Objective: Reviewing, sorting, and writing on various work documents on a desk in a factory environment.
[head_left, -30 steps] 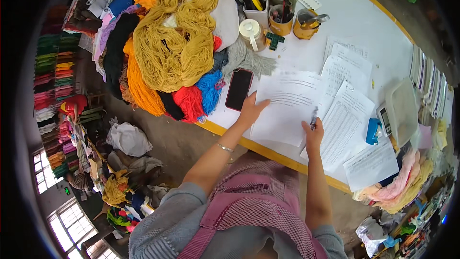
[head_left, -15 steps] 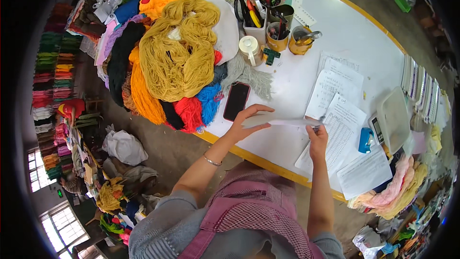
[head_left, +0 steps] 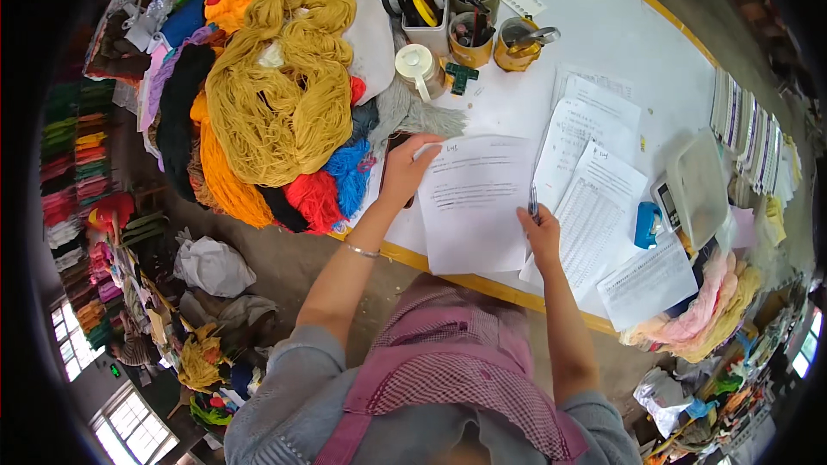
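A printed sheet of paper [head_left: 476, 224] lies nearly flat at the front edge of the white table, in front of me. My left hand [head_left: 408, 174] pinches its upper left corner, partly covering a dark phone [head_left: 395, 141] underneath. In my right hand [head_left: 542, 239] is a pen [head_left: 533, 198], held upright at the sheet's right edge. Whether those right fingers also grip the paper, I cannot tell. More printed sheets [head_left: 599, 207] overlap just right of the pen.
Heaped yarn skeins [head_left: 284, 86] cover the table's left side. Behind the sheet stand a lidded jar [head_left: 417, 65], a tool holder [head_left: 426, 34] and a tin cup [head_left: 515, 56]. At right are a blue tape dispenser [head_left: 648, 225], a plastic tub [head_left: 696, 189] and stacked booklets [head_left: 749, 138].
The sheet, seen almost edge-on and raised between both hands before, now lies down with its printed face showing. Both hands have lowered with it, and the view has shifted slightly.
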The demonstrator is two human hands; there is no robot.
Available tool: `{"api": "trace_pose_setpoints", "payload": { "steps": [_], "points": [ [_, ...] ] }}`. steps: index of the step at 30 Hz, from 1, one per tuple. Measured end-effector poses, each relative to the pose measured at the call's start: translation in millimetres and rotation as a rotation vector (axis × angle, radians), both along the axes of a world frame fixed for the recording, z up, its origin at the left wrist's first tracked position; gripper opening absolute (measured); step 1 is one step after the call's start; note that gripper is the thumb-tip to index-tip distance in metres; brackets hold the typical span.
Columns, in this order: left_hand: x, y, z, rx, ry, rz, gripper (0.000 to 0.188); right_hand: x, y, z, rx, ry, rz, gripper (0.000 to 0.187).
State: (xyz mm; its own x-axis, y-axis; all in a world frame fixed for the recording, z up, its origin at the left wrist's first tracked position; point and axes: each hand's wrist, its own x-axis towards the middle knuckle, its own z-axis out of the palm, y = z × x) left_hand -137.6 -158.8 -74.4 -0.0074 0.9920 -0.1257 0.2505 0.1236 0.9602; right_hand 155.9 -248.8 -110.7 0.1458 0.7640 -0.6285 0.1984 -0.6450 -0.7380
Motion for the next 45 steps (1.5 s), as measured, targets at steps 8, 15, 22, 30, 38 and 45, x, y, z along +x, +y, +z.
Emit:
{"api": "trace_pose_setpoints", "payload": {
  "steps": [8, 15, 22, 30, 38, 45],
  "points": [
    [-1.5, 12.8, -68.4, -0.044, 0.244, 0.054, 0.016, -62.2, 162.7, -12.4, 0.753, -0.351, 0.34, 0.015],
    [10.7, 32.4, -59.9, 0.044, 0.424, -0.051, 0.014, -91.2, 240.3, -59.5, 0.724, -0.397, 0.503, 0.02],
    [16.9, 38.6, -56.2, 0.078, 0.582, -0.17, 0.013, -85.1, 238.9, -63.0, 0.657, -0.432, 0.584, 0.015],
    [19.8, 40.3, -66.1, 0.04, 0.551, -0.21, 0.015, -93.0, 197.2, -36.9, 0.599, -0.2, 0.736, 0.011],
    [27.8, 41.3, -63.4, -0.06, 0.581, -0.179, 0.015, -94.4, 177.8, -31.3, 0.604, -0.195, 0.825, 0.015],
    [23.4, 34.3, -69.2, 0.048, 0.704, -0.226, 0.017, -91.0, 178.9, -13.0, 0.663, -0.262, 0.927, 0.022]
  ]
}}
